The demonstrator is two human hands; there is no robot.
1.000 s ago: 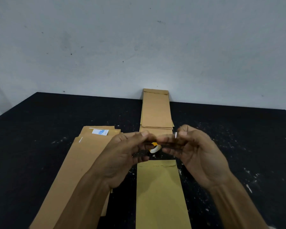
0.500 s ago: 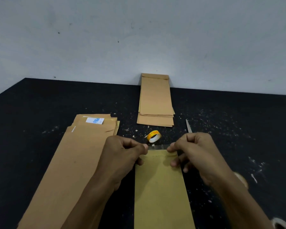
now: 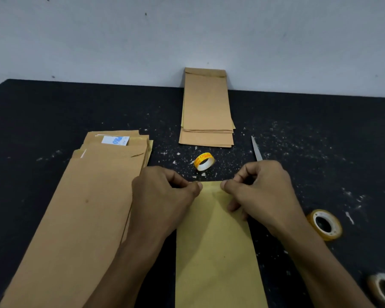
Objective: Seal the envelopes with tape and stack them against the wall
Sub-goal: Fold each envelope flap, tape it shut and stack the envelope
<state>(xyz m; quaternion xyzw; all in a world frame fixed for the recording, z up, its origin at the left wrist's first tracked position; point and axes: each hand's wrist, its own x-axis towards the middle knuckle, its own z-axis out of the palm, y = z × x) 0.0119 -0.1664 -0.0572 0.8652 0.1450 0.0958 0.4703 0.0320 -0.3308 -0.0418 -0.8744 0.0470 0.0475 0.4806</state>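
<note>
The yellow envelope (image 3: 216, 252) is laid flat on the dark surface (image 3: 31, 121), long axis toward the wall (image 3: 187, 36); its far edge is pinched by curled left hand (image 3: 162, 196) and right hand (image 3: 262, 192) fingers.

a: dim, flat indoor light from above; the pale wall (image 3: 276, 36) reads grey-blue, the black counter (image 3: 42, 112) swallows detail.
b: soft shadows fall under each hand onto the envelope (image 3: 218, 252); the wide lens bows the counter's far edge, and corners look soft and smeared.
</note>
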